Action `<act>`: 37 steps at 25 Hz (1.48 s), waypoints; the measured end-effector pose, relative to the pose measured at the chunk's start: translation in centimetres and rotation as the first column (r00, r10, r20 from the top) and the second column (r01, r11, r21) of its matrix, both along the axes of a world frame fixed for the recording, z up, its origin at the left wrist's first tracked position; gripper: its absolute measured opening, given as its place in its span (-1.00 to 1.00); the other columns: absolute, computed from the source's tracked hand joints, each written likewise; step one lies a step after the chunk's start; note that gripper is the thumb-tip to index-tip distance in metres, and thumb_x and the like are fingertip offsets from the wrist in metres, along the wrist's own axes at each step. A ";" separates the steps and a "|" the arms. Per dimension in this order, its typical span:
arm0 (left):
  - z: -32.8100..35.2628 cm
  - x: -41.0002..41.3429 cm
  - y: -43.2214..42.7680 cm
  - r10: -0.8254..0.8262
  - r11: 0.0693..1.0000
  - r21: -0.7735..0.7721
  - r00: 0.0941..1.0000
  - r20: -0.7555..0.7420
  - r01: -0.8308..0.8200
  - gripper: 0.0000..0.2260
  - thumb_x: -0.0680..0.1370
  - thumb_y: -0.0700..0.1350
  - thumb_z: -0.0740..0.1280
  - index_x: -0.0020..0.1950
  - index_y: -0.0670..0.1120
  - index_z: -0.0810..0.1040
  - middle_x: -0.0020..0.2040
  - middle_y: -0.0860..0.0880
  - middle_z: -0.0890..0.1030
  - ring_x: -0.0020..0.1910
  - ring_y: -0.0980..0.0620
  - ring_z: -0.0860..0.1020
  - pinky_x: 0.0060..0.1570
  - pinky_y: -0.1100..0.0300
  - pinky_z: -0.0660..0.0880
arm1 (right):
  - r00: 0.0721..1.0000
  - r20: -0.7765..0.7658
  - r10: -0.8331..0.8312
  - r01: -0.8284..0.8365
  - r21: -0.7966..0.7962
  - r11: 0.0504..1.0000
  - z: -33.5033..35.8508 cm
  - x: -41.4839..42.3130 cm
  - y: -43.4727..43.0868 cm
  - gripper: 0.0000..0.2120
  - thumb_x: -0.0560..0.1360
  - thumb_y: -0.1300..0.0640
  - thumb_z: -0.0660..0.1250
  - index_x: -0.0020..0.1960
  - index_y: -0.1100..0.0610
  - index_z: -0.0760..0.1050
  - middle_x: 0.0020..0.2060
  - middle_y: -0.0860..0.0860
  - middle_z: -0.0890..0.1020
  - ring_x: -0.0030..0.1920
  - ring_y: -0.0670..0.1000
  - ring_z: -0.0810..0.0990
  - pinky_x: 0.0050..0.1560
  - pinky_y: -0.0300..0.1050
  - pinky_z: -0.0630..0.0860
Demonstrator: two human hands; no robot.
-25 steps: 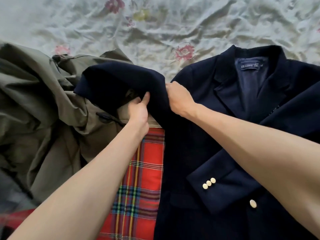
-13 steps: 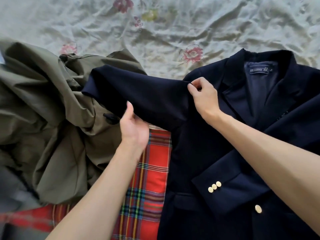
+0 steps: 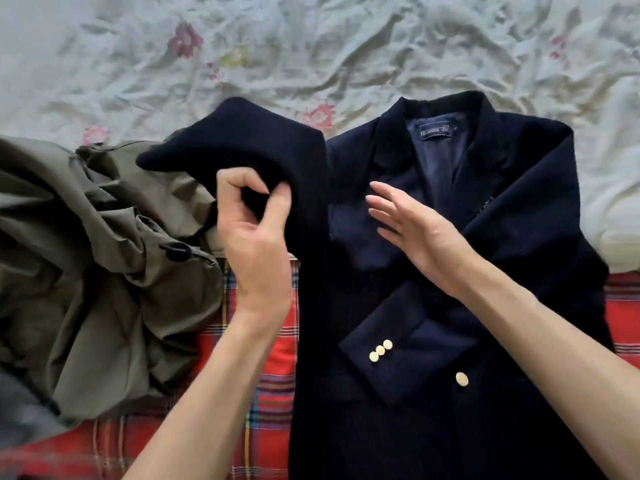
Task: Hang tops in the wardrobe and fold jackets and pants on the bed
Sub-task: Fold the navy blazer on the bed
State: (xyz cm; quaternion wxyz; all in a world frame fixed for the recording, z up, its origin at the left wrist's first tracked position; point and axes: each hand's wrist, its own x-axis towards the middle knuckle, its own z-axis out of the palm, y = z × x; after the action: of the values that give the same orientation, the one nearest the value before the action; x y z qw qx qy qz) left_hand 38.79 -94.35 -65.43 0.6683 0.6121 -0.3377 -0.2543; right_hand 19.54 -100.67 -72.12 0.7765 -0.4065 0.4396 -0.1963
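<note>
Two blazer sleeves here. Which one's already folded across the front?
The sleeve with three gold cuff buttons, lying diagonally across the front of the navy blazer. The other sleeve is held raised, pinched by the left hand.

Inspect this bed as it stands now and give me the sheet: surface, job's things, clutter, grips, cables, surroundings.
Surface: wrinkled floral sheet, with a red plaid blanket over its near part.
Job's things: navy blazer lies face up, partly on the blanket; folded sleeve crosses its front; raised sleeve is lifted off the sheet.
Clutter: olive coat heaped at left, beside the blazer.
Grips: left grip pinches the raised sleeve; right grip is open over the blazer's chest, contact unclear.
Cables: nothing seen.
Surroundings: nothing seen.
</note>
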 end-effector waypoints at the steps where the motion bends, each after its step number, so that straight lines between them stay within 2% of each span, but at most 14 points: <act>1: -0.5 -2.3 1.3 -0.160 0.987 0.047 0.953 0.255 0.153 -0.77 0.52 -0.34 0.34 -0.13 -0.04 0.40 -0.17 0.07 0.42 -0.14 0.06 0.41 -0.04 0.20 0.37 | 0.991 0.077 -0.109 0.103 0.080 0.991 1.3 -2.7 -0.2 -0.53 0.58 -0.17 0.13 0.46 -0.10 0.40 0.40 -0.08 0.49 0.42 -0.12 0.41 0.43 -0.02 0.29; 3: -3.9 -6.1 5.1 -0.523 0.850 0.346 0.559 0.644 0.397 -0.85 0.48 -0.25 0.39 -0.06 -0.04 0.52 -0.06 0.06 0.51 0.01 -0.01 0.46 0.09 0.07 0.41 | 0.950 0.189 -0.247 0.215 0.172 0.961 3.6 -9.2 0.2 -0.42 0.56 -0.30 0.02 0.48 -0.08 0.37 0.44 -0.05 0.45 0.48 -0.06 0.33 0.42 0.07 0.24; 5: -8.0 -8.0 8.8 -0.751 0.659 0.628 0.317 0.579 0.414 -0.74 0.41 -0.21 0.39 0.06 0.01 0.55 0.17 0.06 0.55 0.22 0.00 0.44 0.26 -0.04 0.40 | 0.947 0.124 -0.298 0.268 0.210 0.940 3.7 -14.6 0.9 -0.35 0.50 -0.35 0.08 0.48 -0.04 0.39 0.43 -0.01 0.46 0.49 -0.03 0.33 0.44 0.12 0.21; 7: -9.8 -8.9 10.0 -0.648 0.656 0.695 0.691 0.318 0.295 -0.74 0.45 -0.25 0.35 0.07 0.03 0.54 0.18 0.07 0.57 0.19 0.07 0.48 0.23 0.05 0.43 | 0.936 -0.139 -0.322 0.342 0.154 0.927 2.2 -17.7 1.5 -0.43 0.52 -0.23 0.19 0.41 0.05 0.46 0.31 0.04 0.58 0.39 0.00 0.47 0.45 0.03 0.29; 9: -10.1 -9.2 8.5 -0.167 0.582 0.809 0.986 0.015 0.086 -0.85 0.54 -0.16 0.37 0.07 -0.01 0.52 0.14 0.00 0.61 0.09 0.05 0.54 0.18 0.09 0.47 | 0.871 -0.424 -0.247 0.252 -0.047 0.967 0.1 -18.4 2.0 -0.62 0.53 -0.02 0.35 0.31 0.10 0.54 0.15 0.06 0.66 0.26 0.03 0.57 0.28 -0.19 0.41; 11: -10.4 -8.8 5.6 0.346 0.542 0.829 0.861 -0.373 0.141 -0.74 0.57 -0.01 0.38 0.20 -0.08 0.49 0.20 -0.08 0.55 0.15 -0.05 0.54 0.23 0.06 0.47 | 0.744 -0.645 -0.177 0.040 -0.221 0.974 -1.8 -19.1 2.7 -0.69 0.46 0.08 0.48 0.20 0.05 0.60 0.08 0.03 0.67 0.12 0.02 0.61 0.11 -0.23 0.46; 14: -10.9 -7.5 2.0 0.575 0.669 0.730 0.526 -0.627 0.138 -0.54 0.59 0.11 0.35 0.39 -0.12 0.44 0.26 -0.10 0.51 0.28 -0.08 0.49 0.32 0.06 0.42 | 0.505 -0.856 -0.110 -0.298 -0.293 0.909 -2.1 -19.8 4.0 -0.73 0.41 0.01 0.51 0.10 -0.05 0.61 0.00 -0.06 0.67 0.04 0.06 0.62 0.06 0.02 0.52; 18: -11.9 -6.7 1.8 0.572 0.690 0.709 0.490 -0.658 0.146 -0.65 0.60 0.04 0.35 0.31 -0.11 0.52 0.23 -0.09 0.59 0.23 -0.07 0.55 0.18 0.07 0.50 | 0.662 -0.731 -0.167 -0.607 -0.653 0.452 -1.3 -21.4 9.2 -0.85 0.32 0.19 0.38 -0.11 0.07 0.54 -0.11 -0.05 0.61 -0.07 0.08 0.58 -0.01 -0.07 0.43; 19: -12.1 -6.8 2.1 0.557 0.700 0.698 0.499 -0.664 0.147 -0.70 0.60 0.04 0.35 0.24 -0.12 0.54 0.21 -0.08 0.60 0.24 -0.07 0.56 0.22 0.07 0.50 | 0.678 -0.719 -0.150 -0.599 -0.660 0.453 -1.6 -22.3 11.0 -0.82 0.31 0.17 0.41 -0.10 0.05 0.55 -0.02 -0.06 0.59 0.01 0.04 0.55 0.09 -0.12 0.38; 22: -11.8 -6.9 2.8 0.528 0.735 0.659 0.475 -0.704 0.159 -0.70 0.59 0.12 0.33 0.09 -0.11 0.53 0.18 -0.06 0.59 0.16 -0.04 0.56 0.33 0.06 0.45 | 0.752 -0.617 -0.233 0.008 -0.345 0.938 -2.3 -23.8 15.5 -0.64 0.39 0.12 0.56 0.11 -0.05 0.52 0.18 -0.07 0.49 0.18 -0.01 0.49 0.26 -0.15 0.36; 25: -11.8 -6.9 2.8 0.528 0.742 0.651 0.459 -0.715 0.160 -0.67 0.59 0.15 0.32 0.11 -0.11 0.53 0.16 -0.06 0.61 0.11 -0.03 0.58 0.30 0.06 0.46 | 0.680 -0.609 -0.408 0.503 -0.018 0.864 -3.8 -21.9 16.0 -0.65 0.44 0.05 0.52 0.15 0.01 0.48 0.03 -0.05 0.61 0.10 0.03 0.61 0.22 0.02 0.51; 32: -11.5 -6.5 2.3 0.546 0.692 0.697 0.497 -0.675 0.186 -0.70 0.63 -0.02 0.31 0.33 -0.09 0.52 0.18 -0.05 0.63 0.21 -0.05 0.59 -0.02 0.03 0.55 | 0.322 -0.882 -0.343 0.463 -0.169 0.870 -4.8 -20.2 14.9 -0.54 0.41 -0.11 0.48 0.18 0.10 0.48 0.04 0.00 0.56 0.12 0.10 0.54 0.08 0.06 0.47; 34: -11.3 -6.5 2.1 0.557 0.678 0.711 0.501 -0.663 0.186 -0.66 0.63 0.07 0.29 0.33 -0.09 0.50 0.19 -0.03 0.61 0.25 -0.04 0.56 0.05 0.01 0.54 | 0.396 -0.864 -0.311 0.491 -0.087 0.867 -5.2 -20.8 14.6 -0.55 0.39 -0.17 0.44 0.00 0.21 0.57 -0.12 0.03 0.59 0.00 0.13 0.58 0.00 0.07 0.49; 37: -11.4 -6.1 1.9 0.587 0.626 0.756 0.523 -0.618 0.191 -0.61 0.63 0.10 0.28 0.35 -0.11 0.45 0.26 -0.01 0.57 0.30 -0.01 0.52 0.19 0.06 0.48 | 0.540 -0.579 -0.611 0.679 -0.129 0.723 -4.9 -21.7 14.0 -0.56 0.34 -0.07 0.41 -0.20 0.35 0.46 -0.31 0.04 0.55 -0.25 0.02 0.49 -0.20 0.05 0.44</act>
State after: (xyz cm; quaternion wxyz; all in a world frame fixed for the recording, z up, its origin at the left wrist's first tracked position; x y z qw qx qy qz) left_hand 32.67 -92.46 -76.82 0.4528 0.6702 0.2389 -0.5373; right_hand -2.14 -86.71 -77.01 0.4950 -0.2114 0.7843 -0.3085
